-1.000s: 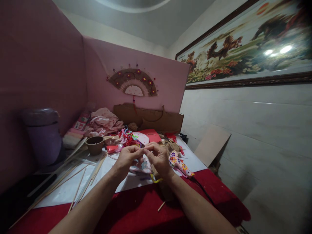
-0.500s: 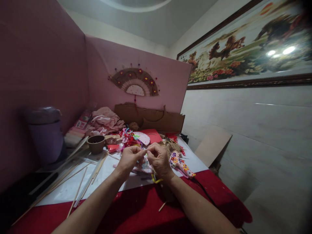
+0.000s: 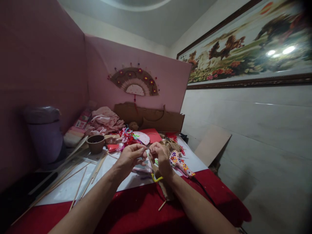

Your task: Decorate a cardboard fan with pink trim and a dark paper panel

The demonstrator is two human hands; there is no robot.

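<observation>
My left hand [image 3: 132, 158] is raised over the middle of the table, thumb and forefinger pinched. Close beside it, my right hand [image 3: 161, 159] is closed with its fingers curled, a small gap between the two sets of fingertips. Whatever they grip is too small to make out. Beneath my right hand lies a brown cardboard strip [image 3: 166, 191], with a bent yellow pipe cleaner [image 3: 156, 178] across it. To the right rests a flower-patterned glue gun [image 3: 180, 163] with a dark cord. Behind my hands is a heap of colourful pipe cleaners [image 3: 128, 136].
A brown pot [image 3: 96, 144] and thin wooden sticks [image 3: 79, 188] lie to the left, near a purple bin [image 3: 47, 139]. Red paper [image 3: 151, 135] and pink cloth [image 3: 107, 119] sit at the back. A decorated fan [image 3: 136, 81] hangs on the pink panel.
My hands have moved slightly apart; the fingertips were together before. My right hand has turned a little, and more of the cardboard strip shows beneath it.
</observation>
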